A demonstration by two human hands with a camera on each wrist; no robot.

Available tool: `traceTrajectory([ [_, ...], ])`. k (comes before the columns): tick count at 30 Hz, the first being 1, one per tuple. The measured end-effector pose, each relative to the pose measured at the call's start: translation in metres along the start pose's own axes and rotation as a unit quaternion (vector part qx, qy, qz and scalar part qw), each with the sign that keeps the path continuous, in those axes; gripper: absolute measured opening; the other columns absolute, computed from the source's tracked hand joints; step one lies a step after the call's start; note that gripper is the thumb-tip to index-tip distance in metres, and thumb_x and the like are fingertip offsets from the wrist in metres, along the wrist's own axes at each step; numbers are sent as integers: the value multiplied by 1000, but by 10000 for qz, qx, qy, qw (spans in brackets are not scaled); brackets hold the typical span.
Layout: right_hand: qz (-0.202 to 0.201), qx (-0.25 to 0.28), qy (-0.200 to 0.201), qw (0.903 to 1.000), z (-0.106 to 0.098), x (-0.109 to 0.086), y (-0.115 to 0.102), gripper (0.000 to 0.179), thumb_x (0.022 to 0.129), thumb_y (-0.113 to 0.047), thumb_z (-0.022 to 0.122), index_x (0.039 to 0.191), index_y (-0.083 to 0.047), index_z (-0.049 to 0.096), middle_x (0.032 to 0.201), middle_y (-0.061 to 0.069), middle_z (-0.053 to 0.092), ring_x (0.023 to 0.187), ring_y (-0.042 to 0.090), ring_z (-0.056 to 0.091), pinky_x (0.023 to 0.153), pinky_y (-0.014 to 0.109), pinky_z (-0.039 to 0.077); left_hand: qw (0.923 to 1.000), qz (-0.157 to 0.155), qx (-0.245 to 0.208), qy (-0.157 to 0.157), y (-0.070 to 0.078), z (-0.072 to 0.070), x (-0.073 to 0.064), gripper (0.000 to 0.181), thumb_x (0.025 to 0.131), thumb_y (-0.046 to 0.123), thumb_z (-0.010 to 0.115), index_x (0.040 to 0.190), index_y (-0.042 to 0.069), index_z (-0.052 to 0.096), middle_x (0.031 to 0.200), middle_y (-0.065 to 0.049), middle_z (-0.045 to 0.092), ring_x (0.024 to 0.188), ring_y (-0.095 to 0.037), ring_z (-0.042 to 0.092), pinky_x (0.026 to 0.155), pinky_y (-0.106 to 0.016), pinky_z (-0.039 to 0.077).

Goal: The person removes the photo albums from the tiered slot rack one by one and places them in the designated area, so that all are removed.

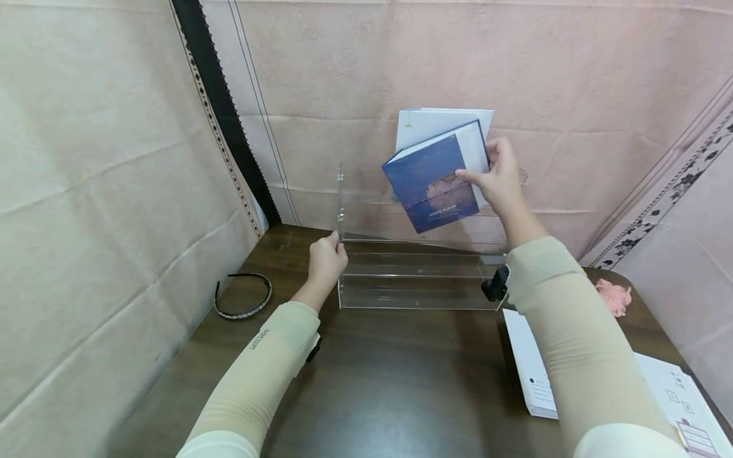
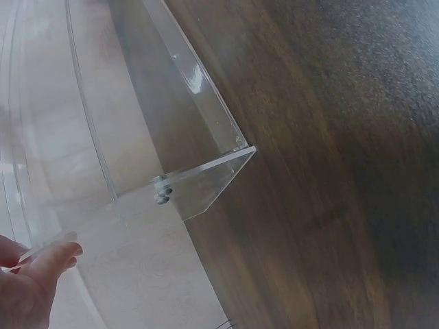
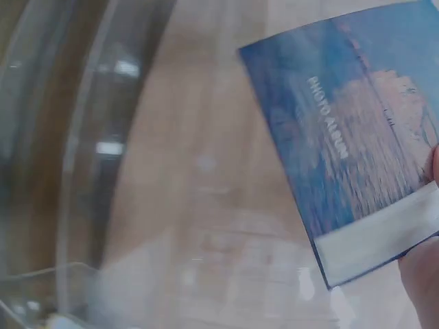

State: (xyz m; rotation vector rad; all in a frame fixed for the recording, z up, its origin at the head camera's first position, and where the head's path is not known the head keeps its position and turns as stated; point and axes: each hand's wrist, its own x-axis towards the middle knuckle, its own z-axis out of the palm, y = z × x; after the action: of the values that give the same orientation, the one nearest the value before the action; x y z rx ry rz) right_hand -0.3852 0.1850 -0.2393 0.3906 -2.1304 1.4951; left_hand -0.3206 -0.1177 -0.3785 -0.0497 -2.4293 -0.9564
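My right hand grips a blue photo album by its white-banded right edge, with the thumb on the front cover. Tilted in the air, the album overlaps the upper part of a clear acrylic rack in the head view. In the right wrist view, the words on the album's cover are readable. My left hand pinches the rack's left side panel between thumb and fingers, also seen in the left wrist view, where the panel's front corner stands on the table. Behind the album, a white book stands upright, its lower part hidden.
A dark, glittery headband lies left of the rack on the brown wooden table. At right, a white box and another white printed item lie partly under my forearm. A pink bundle sits near the back right edge. Cloth walls enclose the table.
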Motion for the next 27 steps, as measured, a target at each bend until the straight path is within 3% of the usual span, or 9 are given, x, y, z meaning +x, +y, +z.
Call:
traceTrajectory([
  [7,-886,407,59,9952,-15,10,-43,50,65,12,78,96,-8,43,104,9,61,97,17,55,86,29,44,9993,307,127,197,-2,2,4,7,84,0,58,78,-2,61,74,-16,67,63,-32,59,60,-42,49],
  [10,-1147,572,42,9917,-23,-1,-57,49,65,15,76,94,-7,44,99,6,62,94,18,57,83,28,46,9987,387,142,296,-1,2,6,10,83,-1,58,73,-1,57,74,-16,66,63,-33,59,60,-44,49],
  [13,-1086,721,-34,9915,-34,-21,-64,47,67,15,75,98,-5,45,102,8,63,96,21,58,84,30,48,9989,365,87,284,0,4,9,10,83,-1,58,73,0,57,72,-15,66,62,-33,58,60,-43,49],
  [17,-262,940,-178,9951,-41,-61,-52,44,72,9,74,102,-7,46,103,10,61,95,23,58,80,28,50,9988,404,77,270,2,7,11,9,83,-1,58,74,0,57,73,-15,66,62,-32,59,60,-43,49],
  [21,769,813,-594,9919,-35,-112,-12,40,75,3,74,102,-6,46,91,6,58,81,17,58,67,27,51,9990,370,67,233,1,7,10,7,83,0,58,76,-1,59,74,-16,67,65,-33,60,61,-44,50],
  [27,2463,494,-1219,9602,-21,-181,47,40,77,0,72,102,3,41,84,7,59,71,16,58,64,32,50,9994,281,45,180,-4,7,7,6,84,0,56,78,0,58,75,-15,67,65,-32,59,61,-43,49],
])
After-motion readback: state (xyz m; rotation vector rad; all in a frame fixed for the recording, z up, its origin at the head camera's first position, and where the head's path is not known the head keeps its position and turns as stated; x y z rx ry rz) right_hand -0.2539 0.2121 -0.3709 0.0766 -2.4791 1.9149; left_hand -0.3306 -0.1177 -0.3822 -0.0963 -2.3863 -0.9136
